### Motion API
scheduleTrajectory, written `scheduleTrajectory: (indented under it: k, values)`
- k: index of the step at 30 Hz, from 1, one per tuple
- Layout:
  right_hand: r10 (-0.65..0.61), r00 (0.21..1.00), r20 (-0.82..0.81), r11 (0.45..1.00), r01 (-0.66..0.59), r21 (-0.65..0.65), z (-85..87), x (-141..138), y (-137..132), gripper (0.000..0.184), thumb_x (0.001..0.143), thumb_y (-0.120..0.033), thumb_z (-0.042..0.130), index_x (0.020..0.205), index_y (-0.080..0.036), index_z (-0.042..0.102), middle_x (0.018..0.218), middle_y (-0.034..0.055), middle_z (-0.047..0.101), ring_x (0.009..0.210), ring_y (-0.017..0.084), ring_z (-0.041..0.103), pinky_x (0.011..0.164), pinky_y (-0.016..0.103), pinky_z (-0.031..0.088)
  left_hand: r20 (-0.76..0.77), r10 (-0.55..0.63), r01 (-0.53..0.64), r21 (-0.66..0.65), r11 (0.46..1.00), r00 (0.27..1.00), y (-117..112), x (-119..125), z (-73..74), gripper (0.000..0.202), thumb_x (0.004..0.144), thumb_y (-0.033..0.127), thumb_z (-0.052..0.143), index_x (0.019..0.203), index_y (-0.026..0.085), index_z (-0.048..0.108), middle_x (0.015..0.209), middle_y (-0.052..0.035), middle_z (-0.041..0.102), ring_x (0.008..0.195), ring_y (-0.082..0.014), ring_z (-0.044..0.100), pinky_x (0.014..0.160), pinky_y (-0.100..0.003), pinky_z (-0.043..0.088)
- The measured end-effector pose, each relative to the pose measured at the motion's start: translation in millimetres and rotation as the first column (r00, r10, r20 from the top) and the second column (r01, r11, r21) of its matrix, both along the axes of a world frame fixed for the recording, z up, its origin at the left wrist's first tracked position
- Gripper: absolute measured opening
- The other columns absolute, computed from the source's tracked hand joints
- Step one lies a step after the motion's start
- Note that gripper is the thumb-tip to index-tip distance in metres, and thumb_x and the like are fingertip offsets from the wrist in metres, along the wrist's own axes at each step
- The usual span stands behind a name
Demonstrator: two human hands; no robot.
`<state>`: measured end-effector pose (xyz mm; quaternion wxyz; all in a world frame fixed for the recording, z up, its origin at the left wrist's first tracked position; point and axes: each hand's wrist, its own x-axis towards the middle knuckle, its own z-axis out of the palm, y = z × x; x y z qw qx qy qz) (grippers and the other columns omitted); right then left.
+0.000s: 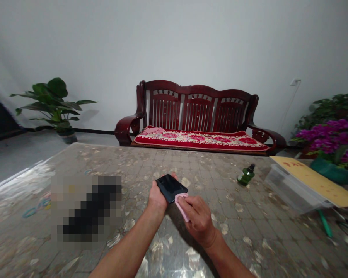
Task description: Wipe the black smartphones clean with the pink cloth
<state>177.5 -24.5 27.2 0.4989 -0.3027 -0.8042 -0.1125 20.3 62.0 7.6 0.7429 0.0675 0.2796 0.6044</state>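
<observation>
A dark smartphone lies in my left hand, its glossy side facing up and its camera corner at the upper left. The fingers of that hand wrap round the phone from below and behind. My right hand pinches a folded pink cloth between thumb and fingers. The cloth touches the phone's near right corner. Both hands are above the patterned table. Part of the phone's lower edge is hidden by the cloth.
A green spray bottle stands to the right. Beyond it is a clear plastic box with a yellow sheet on top, beside purple flowers. Coloured bands and a blurred-out dark patch are at left. A wooden bench stands behind.
</observation>
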Motion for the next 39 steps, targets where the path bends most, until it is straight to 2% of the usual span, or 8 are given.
scheduleTrajectory:
  k: [5, 9, 14, 19, 24, 29, 34, 39]
  values:
    - [0.0, 0.999, -0.04, 1.0, -0.001, -0.018, -2.5, 6, 3, 0.042, 0.092, -0.008, 0.054, 0.13, -0.023, 0.063, 0.096, 0.0087, 0.071, 0.088, 0.019, 0.067, 0.075, 0.031, 0.054, 0.086, 0.098, -0.087, -0.124, 0.988, 0.991, 0, 3, 9.0, 0.06, 0.105, 0.042, 0.011, 0.101, 0.018, 0.065, 0.087, -0.0096, 0.073, 0.088, -0.0264, 0.071, 0.084, -0.041, 0.056]
    - [-0.101, 0.962, -0.252, 0.973, 0.043, -0.227, -6.4, 16, 12, 0.031, 0.091, -0.011, 0.056, 0.113, -0.024, 0.074, 0.094, 0.0073, 0.071, 0.088, 0.018, 0.067, 0.078, 0.031, 0.054, 0.119, 0.087, -0.072, -0.122, 0.99, 0.989, -2, 6, 16.7, 0.059, 0.105, 0.052, 0.019, 0.108, 0.016, 0.066, 0.088, -0.0095, 0.074, 0.085, -0.025, 0.072, 0.082, -0.04, 0.057]
    - [-0.288, 0.69, -0.664, 0.771, -0.244, -0.588, -13.7, 10, 16, 0.019, 0.083, -0.032, 0.069, 0.092, -0.018, 0.078, 0.087, 0.0064, 0.073, 0.08, 0.02, 0.067, 0.073, 0.03, 0.054, 0.102, -0.052, 0.059, -0.061, 0.996, 0.993, -8, 12, 11.6, 0.054, 0.103, 0.055, 0.033, 0.132, 0.018, 0.058, 0.103, -0.013, 0.074, 0.092, -0.0253, 0.073, 0.085, -0.039, 0.058]
    - [-0.412, 0.492, -0.767, 0.571, -0.516, -0.638, -18.7, -4, 14, 0.034, 0.07, -0.043, 0.078, 0.089, -0.016, 0.078, 0.08, 0.0054, 0.074, 0.075, 0.021, 0.065, 0.071, 0.03, 0.052, 0.06, -0.197, 0.201, -0.069, 0.977, 0.979, -12, 21, -0.1, 0.057, 0.102, 0.055, 0.037, 0.132, 0.013, 0.059, 0.099, -0.0135, 0.075, 0.083, -0.0262, 0.074, 0.083, -0.04, 0.058]
    - [-0.454, 0.458, -0.764, 0.537, -0.543, -0.645, -22.9, -12, 12, 0.036, 0.067, -0.046, 0.079, 0.087, -0.016, 0.078, 0.082, 0.0056, 0.075, 0.077, 0.022, 0.066, 0.074, 0.031, 0.052, -0.105, -0.136, 0.138, 0.012, 0.99, 0.985, -12, 29, -11.7, 0.041, 0.099, 0.037, 0.053, 0.134, 0.017, 0.058, 0.081, -0.0054, 0.074, 0.062, -0.0208, 0.069, 0.068, -0.034, 0.057]
    - [-0.481, 0.465, -0.743, 0.543, -0.508, -0.669, -27.9, -12, 12, 0.04, 0.067, -0.05, 0.079, 0.089, -0.016, 0.078, 0.085, 0.0062, 0.075, 0.08, 0.022, 0.066, 0.076, 0.031, 0.051, -0.277, 0.017, 0.023, 0.139, 0.99, 0.961, -11, 36, -17.9, 0.051, 0.088, 0.023, 0.067, 0.137, 0.019, 0.055, 0.081, -0.001, 0.072, 0.06, -0.0151, 0.065, 0.062, -0.025, 0.052]
    - [-0.483, 0.49, -0.726, 0.551, -0.474, -0.687, -32.3, -12, 14, 0.04, 0.068, -0.05, 0.078, 0.088, -0.016, 0.078, 0.083, 0.0057, 0.075, 0.079, 0.022, 0.066, 0.075, 0.031, 0.052, -0.486, 0.149, -0.068, 0.181, 0.981, 0.861, -7, 41, -20.8, 0.054, 0.081, 0.013, 0.071, 0.132, 0.024, 0.06, 0.118, -0.0047, 0.071, 0.101, -0.0192, 0.068, 0.092, -0.026, 0.05]
    - [-0.482, 0.493, -0.724, 0.553, -0.47, -0.688, -39.1, -14, 15, 0.039, 0.069, -0.05, 0.078, 0.088, -0.016, 0.078, 0.084, 0.0057, 0.075, 0.08, 0.022, 0.067, 0.076, 0.032, 0.052, -0.446, 0.238, -0.133, 0.255, 0.958, 0.863, -6, 44, -22.0, 0.036, 0.083, 0.013, 0.066, 0.117, 0.022, 0.065, 0.147, -0.0075, 0.053, 0.149, -0.0235, 0.027, 0.12, -0.032, 0.023]
